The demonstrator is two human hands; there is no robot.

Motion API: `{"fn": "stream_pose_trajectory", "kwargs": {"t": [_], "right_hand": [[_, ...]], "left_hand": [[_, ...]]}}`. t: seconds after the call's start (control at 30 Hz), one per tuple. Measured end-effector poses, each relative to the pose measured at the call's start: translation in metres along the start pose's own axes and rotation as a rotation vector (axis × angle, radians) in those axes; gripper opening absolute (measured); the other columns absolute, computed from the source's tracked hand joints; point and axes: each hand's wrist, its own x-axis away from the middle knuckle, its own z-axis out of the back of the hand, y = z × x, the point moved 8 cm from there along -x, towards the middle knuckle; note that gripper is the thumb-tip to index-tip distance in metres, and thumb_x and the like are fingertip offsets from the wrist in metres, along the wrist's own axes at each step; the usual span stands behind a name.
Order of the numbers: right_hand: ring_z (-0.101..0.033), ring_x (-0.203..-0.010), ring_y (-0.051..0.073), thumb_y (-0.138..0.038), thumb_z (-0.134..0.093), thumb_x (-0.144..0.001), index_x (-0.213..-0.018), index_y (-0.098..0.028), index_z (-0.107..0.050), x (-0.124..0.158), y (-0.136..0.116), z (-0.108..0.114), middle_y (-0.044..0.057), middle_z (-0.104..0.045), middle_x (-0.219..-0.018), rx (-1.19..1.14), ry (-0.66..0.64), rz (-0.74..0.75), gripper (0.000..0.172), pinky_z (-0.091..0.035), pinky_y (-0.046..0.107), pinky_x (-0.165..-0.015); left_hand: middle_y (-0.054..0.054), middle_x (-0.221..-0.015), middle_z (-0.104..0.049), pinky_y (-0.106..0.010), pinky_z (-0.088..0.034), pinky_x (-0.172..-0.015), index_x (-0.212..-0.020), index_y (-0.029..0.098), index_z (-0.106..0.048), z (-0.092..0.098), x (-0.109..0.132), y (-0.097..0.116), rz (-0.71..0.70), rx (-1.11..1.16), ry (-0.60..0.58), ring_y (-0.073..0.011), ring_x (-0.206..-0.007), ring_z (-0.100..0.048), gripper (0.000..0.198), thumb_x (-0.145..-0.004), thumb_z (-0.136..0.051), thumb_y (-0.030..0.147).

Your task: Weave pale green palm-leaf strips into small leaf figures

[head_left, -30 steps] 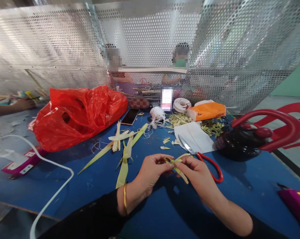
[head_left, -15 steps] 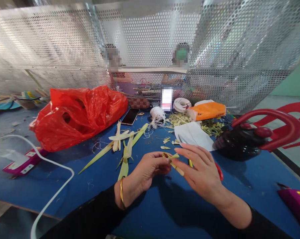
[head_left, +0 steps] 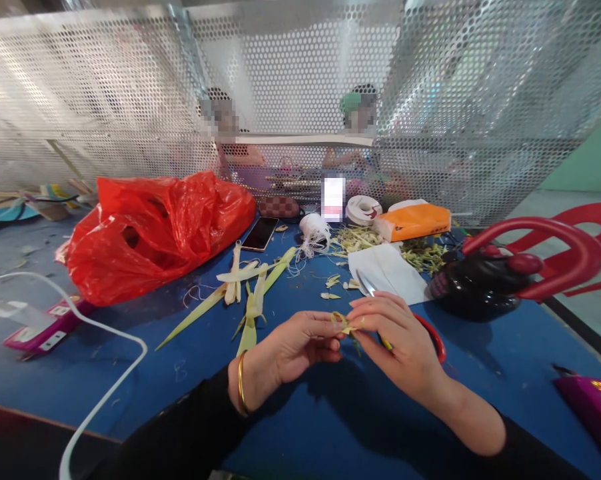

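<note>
Above the blue table, both hands meet at a small looped strip of pale yellow-green leaf (head_left: 339,318). My left hand (head_left: 303,343), a gold bangle at its wrist, pinches the loop between thumb and forefinger. From the other side, my right hand (head_left: 398,333) grips the strip with thumb and fingertips closed. Partly hidden beneath the right hand lie scissors with red handles (head_left: 436,340), their blade tip showing beyond the knuckles. Left of the hands rest folded leaf pieces, one like a cross (head_left: 236,275) and another with long blades (head_left: 253,310).
A red plastic bag (head_left: 155,233) lies left, near a white cable (head_left: 130,333). Farther back are a dark phone (head_left: 260,233), a white thread spool (head_left: 314,232), an orange tissue pack (head_left: 415,221) and plant scraps. A black pot with red handle (head_left: 485,287) stands right. Perforated metal panels rise behind.
My right hand has moved slightly left and closed its fingertips on the leaf strip, uncovering the scissors' blade. The strip's loose end no longer sticks out toward the lower right.
</note>
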Motion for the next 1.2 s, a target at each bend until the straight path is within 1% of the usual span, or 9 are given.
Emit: {"fn": "stream_pose_trajectory", "kwargs": {"t": [0.13,0.33,0.53,0.7,0.8,0.9,1.0,1.07,1.2], "right_hand": [[-0.064,-0.094,0.022,-0.012,-0.058,-0.083,-0.086,-0.024,-0.063,0.001,0.003,-0.001,0.003,-0.07,-0.088,-0.134,0.014,-0.101,0.013,-0.045,0.041,-0.09],[-0.061,-0.083,0.021,-0.018,-0.056,-0.084,-0.076,-0.022,-0.061,0.008,0.02,-0.009,0.004,-0.065,-0.083,-0.36,-0.016,-0.427,0.01,-0.047,0.035,-0.082],[-0.057,-0.076,0.018,-0.021,-0.057,-0.08,-0.072,-0.021,-0.062,0.012,0.031,-0.016,0.001,-0.062,-0.077,-0.488,-0.066,-0.611,0.009,-0.046,0.03,-0.073],[-0.054,-0.072,0.017,-0.019,-0.055,-0.08,-0.07,-0.021,-0.059,0.014,0.032,-0.015,0.0,-0.059,-0.073,-0.435,-0.081,-0.634,0.011,-0.044,0.029,-0.07],[-0.054,-0.072,0.017,-0.018,-0.055,-0.08,-0.071,-0.021,-0.058,0.014,0.03,-0.014,0.0,-0.058,-0.073,-0.372,-0.078,-0.616,0.011,-0.042,0.029,-0.069],[-0.055,-0.072,0.018,-0.021,-0.057,-0.081,-0.069,-0.021,-0.057,0.017,0.034,-0.018,0.0,-0.059,-0.072,-0.33,-0.107,-0.655,0.011,-0.042,0.029,-0.068],[-0.057,-0.074,0.019,-0.026,-0.06,-0.081,-0.075,-0.021,-0.058,0.022,0.042,-0.025,0.001,-0.062,-0.075,-0.36,-0.129,-0.731,0.007,-0.044,0.029,-0.068],[-0.058,-0.073,0.018,-0.03,-0.06,-0.081,-0.077,-0.021,-0.059,0.024,0.044,-0.029,0.001,-0.063,-0.075,-0.421,-0.13,-0.753,0.01,-0.045,0.028,-0.065],[-0.057,-0.065,0.016,-0.03,-0.059,-0.08,-0.071,-0.021,-0.058,0.023,0.043,-0.033,-0.001,-0.062,-0.068,-0.459,-0.105,-0.761,0.013,-0.044,0.026,-0.06]], "left_hand": [[0.002,-0.064,-0.058,-0.021,-0.048,-0.058,-0.074,0.012,-0.069,-0.001,0.0,-0.002,0.009,0.003,-0.011,-0.0062,-0.052,-0.051,0.022,-0.058,-0.081,0.022],[-0.003,-0.071,-0.064,-0.021,-0.046,-0.058,-0.08,0.013,-0.074,0.0,0.003,0.016,-0.216,-0.281,0.049,-0.008,-0.055,-0.055,0.029,-0.062,-0.08,0.035],[-0.002,-0.069,-0.065,-0.021,-0.045,-0.058,-0.078,0.015,-0.074,-0.002,0.003,0.019,-0.251,-0.379,0.042,-0.0075,-0.053,-0.053,0.019,-0.067,-0.075,0.031],[-0.001,-0.066,-0.063,-0.021,-0.044,-0.058,-0.072,0.015,-0.073,-0.003,0.002,0.019,-0.268,-0.445,0.052,-0.0088,-0.054,-0.054,0.016,-0.067,-0.073,0.03],[-0.001,-0.064,-0.061,-0.023,-0.045,-0.059,-0.072,0.015,-0.073,-0.005,0.002,0.022,-0.311,-0.495,0.05,-0.0101,-0.057,-0.054,0.014,-0.069,-0.071,0.028],[0.0,-0.064,-0.061,-0.023,-0.045,-0.06,-0.076,0.015,-0.074,-0.008,0.003,0.026,-0.356,-0.545,0.056,-0.0103,-0.057,-0.053,0.013,-0.07,-0.068,0.026],[-0.001,-0.068,-0.062,-0.024,-0.046,-0.061,-0.082,0.015,-0.074,-0.011,0.005,0.029,-0.388,-0.56,0.053,-0.0103,-0.059,-0.054,0.015,-0.072,-0.065,0.022],[-0.001,-0.071,-0.063,-0.024,-0.046,-0.063,-0.083,0.015,-0.073,-0.012,0.006,0.028,-0.387,-0.537,0.052,-0.0113,-0.061,-0.056,0.016,-0.072,-0.064,0.021],[-0.003,-0.074,-0.063,-0.025,-0.047,-0.066,-0.082,0.014,-0.07,-0.01,0.004,0.023,-0.4,-0.491,0.07,-0.0135,-0.067,-0.059,0.016,-0.074,-0.065,0.027]]}}
